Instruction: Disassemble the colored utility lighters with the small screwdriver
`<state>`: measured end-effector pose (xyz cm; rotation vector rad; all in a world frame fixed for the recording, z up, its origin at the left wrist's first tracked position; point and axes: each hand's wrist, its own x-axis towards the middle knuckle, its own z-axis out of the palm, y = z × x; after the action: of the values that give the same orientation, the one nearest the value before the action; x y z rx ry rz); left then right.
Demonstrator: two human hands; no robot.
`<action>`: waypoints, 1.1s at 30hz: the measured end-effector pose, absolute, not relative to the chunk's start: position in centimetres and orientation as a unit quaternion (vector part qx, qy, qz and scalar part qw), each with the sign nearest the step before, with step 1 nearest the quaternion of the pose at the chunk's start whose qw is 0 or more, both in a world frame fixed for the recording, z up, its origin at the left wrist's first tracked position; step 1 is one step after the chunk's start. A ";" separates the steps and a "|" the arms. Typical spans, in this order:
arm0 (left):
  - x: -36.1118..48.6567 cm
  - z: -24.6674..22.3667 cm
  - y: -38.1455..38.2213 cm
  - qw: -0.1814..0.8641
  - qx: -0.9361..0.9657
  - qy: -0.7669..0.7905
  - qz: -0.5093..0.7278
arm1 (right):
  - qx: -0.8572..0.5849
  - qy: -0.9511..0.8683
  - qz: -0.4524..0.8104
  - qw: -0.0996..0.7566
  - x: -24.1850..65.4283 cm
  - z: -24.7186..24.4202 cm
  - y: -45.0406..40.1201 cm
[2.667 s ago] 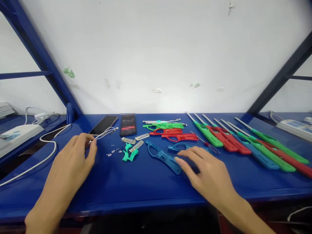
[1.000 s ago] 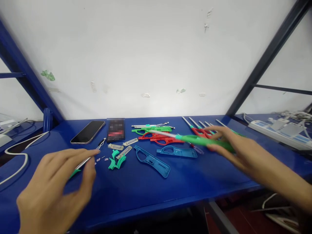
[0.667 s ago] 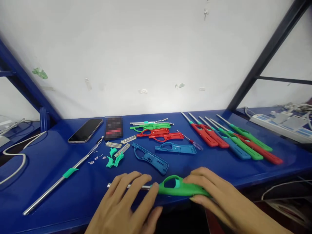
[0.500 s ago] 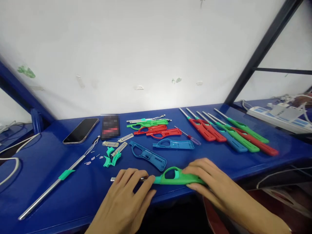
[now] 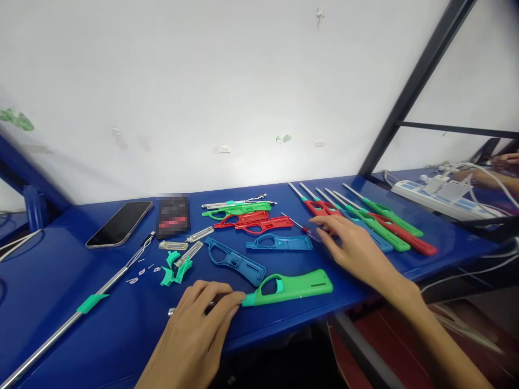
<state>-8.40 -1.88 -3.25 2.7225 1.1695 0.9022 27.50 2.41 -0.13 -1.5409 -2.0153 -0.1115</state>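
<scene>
At the front edge, my left hand [image 5: 198, 324] is closed around the metal tube of a green long-neck lighter [image 5: 300, 286]. Its handle lies on the table, with a teal trigger inside the loop. My right hand [image 5: 348, 246] is off the lighter, fingers stretched out above a small screwdriver [image 5: 305, 230] with a purple-red handle. The fingertips are close to that handle; I cannot tell whether they touch it. Blue handle halves [image 5: 279, 242] lie between the hands and the red handle halves [image 5: 263, 225] behind.
Finished-looking lighters [image 5: 381, 224] lie in a row at right, beside a white power strip [image 5: 438, 197]. Leftward are a phone [image 5: 120, 224], a pixelated dark packet [image 5: 173, 216], teal triggers [image 5: 177, 270], clear tanks [image 5: 190, 253] and a metal tube [image 5: 52, 337]. Another person's hand [image 5: 505, 161] shows far right.
My right hand has let go of the green lighter's handle and moved up and back to the screwdriver. My left hand stays on the tube. The whole view has shifted slightly.
</scene>
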 end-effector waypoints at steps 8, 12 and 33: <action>-8.4 -3.3 -2.0 0.035 0.878 0.384 0.283 | -0.585 -0.764 -0.044 0.270 27.9 -1.6 2.9; -8.6 -3.5 -1.9 0.025 0.876 0.386 0.288 | -0.587 -0.761 -0.056 0.269 27.5 -1.6 2.4; -15.7 -4.8 -2.9 -0.112 0.879 0.437 0.153 | -0.630 -0.704 -0.123 0.305 28.2 -3.1 1.9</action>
<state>-15.70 -2.89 -4.76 2.9785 1.4796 0.5194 28.16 1.95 -3.08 -1.6675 -1.8645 -0.3264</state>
